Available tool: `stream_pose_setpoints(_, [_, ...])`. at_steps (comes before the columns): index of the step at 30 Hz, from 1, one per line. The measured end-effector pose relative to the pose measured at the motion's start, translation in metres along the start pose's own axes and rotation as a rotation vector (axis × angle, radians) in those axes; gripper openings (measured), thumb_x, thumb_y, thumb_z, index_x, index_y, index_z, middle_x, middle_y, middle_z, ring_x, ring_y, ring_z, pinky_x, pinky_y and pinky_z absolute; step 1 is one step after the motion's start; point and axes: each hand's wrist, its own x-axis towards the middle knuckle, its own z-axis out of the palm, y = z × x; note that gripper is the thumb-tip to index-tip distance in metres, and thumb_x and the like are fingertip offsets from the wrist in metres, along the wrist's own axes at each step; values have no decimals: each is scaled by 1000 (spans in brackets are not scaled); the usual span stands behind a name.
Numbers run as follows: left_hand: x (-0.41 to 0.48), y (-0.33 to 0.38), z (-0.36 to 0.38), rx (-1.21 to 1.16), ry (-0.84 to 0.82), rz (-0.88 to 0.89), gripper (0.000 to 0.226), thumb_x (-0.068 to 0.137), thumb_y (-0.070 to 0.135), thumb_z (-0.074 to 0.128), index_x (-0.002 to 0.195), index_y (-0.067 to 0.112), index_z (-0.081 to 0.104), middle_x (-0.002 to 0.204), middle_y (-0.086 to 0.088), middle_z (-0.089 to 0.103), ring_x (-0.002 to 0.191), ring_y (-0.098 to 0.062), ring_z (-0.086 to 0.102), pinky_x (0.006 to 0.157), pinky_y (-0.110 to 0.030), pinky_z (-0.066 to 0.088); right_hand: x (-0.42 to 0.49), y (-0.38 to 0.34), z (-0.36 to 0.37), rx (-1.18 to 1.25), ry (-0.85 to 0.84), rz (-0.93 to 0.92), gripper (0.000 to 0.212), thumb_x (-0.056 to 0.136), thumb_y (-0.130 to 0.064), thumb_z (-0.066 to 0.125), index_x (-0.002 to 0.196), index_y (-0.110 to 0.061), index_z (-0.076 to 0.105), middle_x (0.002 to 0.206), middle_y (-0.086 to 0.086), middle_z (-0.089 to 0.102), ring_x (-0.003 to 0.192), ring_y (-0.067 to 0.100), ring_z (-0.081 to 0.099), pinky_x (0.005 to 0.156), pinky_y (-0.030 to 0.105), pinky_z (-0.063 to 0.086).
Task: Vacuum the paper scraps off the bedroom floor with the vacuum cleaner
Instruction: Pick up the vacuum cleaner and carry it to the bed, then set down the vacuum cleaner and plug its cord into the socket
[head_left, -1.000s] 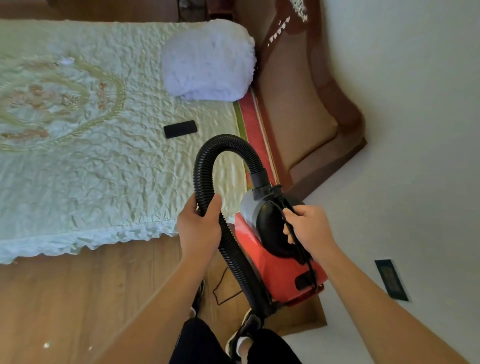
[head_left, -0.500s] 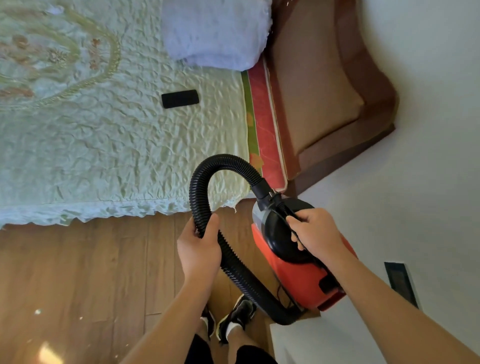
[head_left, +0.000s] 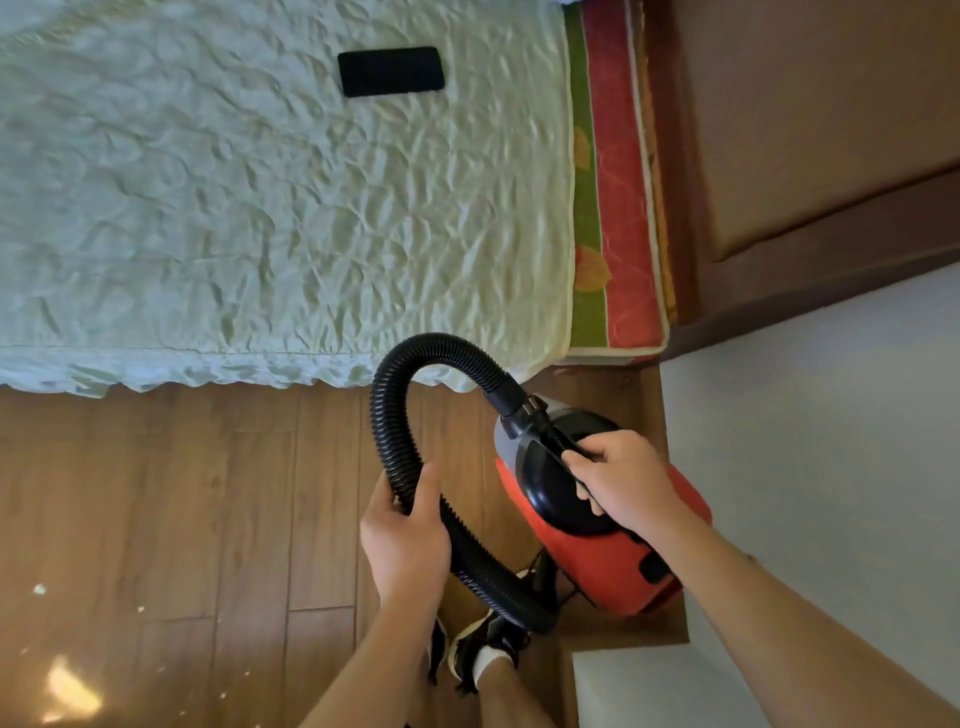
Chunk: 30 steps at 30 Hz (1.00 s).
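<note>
L hand (head_left: 405, 540), bottom centre of frame, is wrapping fingers and thumb round the black hose (head_left: 387, 415). R hand (head_left: 618, 483), just right of it, is clenching round the top handle of the red vac (head_left: 597, 561), which is prob. hanging clear of the floor (head_left: 182, 493). Hose is arching up over the bedspread (head_left: 260, 208) edge, then dropping toward the shoes (head_left: 483, 649). Its far end is tucking in under the vac, so can't tell where the mouth is aiming. Paper scraps (head_left: 39, 588) are lying at lower left, well apart from the vac.

Risks, prob.:
- Thin black cord (head_left: 537, 571) is dangling just beside the shoes, so a step toward lower left is risking a snag or trip.
- Hose is bending tight, so pulling it w/o turning the vac is risking a kink or a slipped R grip.
- Vac is hanging near the wall (head_left: 831, 441) at right, so a swing is risking a knock.
- Scraps are light, so exhaust or a fast pass is risking scattering them.

Counts: 1 vac, 1 hose, 2 hands, 2 shoes, 1 black slab (head_left: 390, 71) (phone, prob.) at top centre on the bedspread. Approx. 5 pale scrap specks are showing; glare at lower left may be hiding more.
</note>
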Motion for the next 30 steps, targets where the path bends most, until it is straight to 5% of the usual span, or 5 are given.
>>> stream_pose_setpoints(11, [58,-72,-11,-27,49,-153,28,99,33,62,80,13,59,66,1,54,60,-12,52,53,-23,45,70,18,74,-254,-100,-79,38,98,-24,61,63,-8,63,57,7,68,46,18,60,59,48,55])
stream_pose_setpoints(16, [77,-107,-9,-7,105,-188,30,99,35,62,82,11,61,67,-3,56,59,-14,53,51,-25,44,105,34,97,-325,-157,-142,37,97,-27,62,64,-11,64,60,14,65,55,33,61,57,53,53])
stream_pose_setpoints(25, [93,-165,26,30,168,-230,38,98,38,63,84,3,59,66,-6,54,60,-20,53,57,-37,48,164,76,105,-481,-256,-247,38,98,-29,62,61,-23,63,59,0,65,60,21,62,57,42,50])
stream_pose_setpoints(30, [97,-187,63,31,166,-267,38,97,40,64,84,4,60,68,-8,55,60,-20,53,57,-37,48,199,105,97,-509,-284,-258,36,98,-30,63,66,-15,68,62,4,67,63,22,63,61,43,51])
